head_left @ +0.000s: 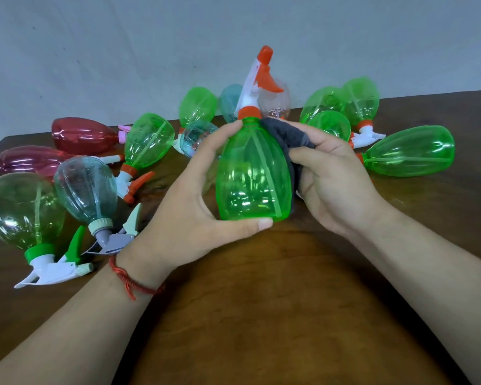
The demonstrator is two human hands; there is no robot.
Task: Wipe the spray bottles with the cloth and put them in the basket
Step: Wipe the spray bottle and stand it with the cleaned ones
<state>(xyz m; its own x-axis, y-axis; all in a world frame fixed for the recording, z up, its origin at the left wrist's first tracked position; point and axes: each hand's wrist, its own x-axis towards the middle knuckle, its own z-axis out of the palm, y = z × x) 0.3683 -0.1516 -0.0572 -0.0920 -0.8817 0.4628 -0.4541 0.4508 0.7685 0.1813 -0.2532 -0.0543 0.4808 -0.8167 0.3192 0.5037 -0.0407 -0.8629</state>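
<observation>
Green translucent plastic forms the bottle (252, 176), which stands upright at the centre of the frame. The left hand (195, 201) grips it, with the thumb along the base rim and the fingers curled round the far side up to the neck. The right hand (333, 184) grips the cloth (283, 134), a dark grey wad, and presses it against the bottle's right flank and shoulder. Whether the base touches the table (275, 301) cannot be told.

Handling, as a judgement:
- The bottle looks empty, so it is probably light.
- The thin wall is likely to flex if squeezed.
- The smooth skin is probably slippery.
- Base and neck are likely the stiffest zones, so take hold there.
- The orange and white trigger head (257, 84) may actuate if the bottle is lifted by it.

The other bottles (408, 151) lie on their sides across the left and the upper right of the frame. They are green, red and pale blue. The basket is not in view.
</observation>
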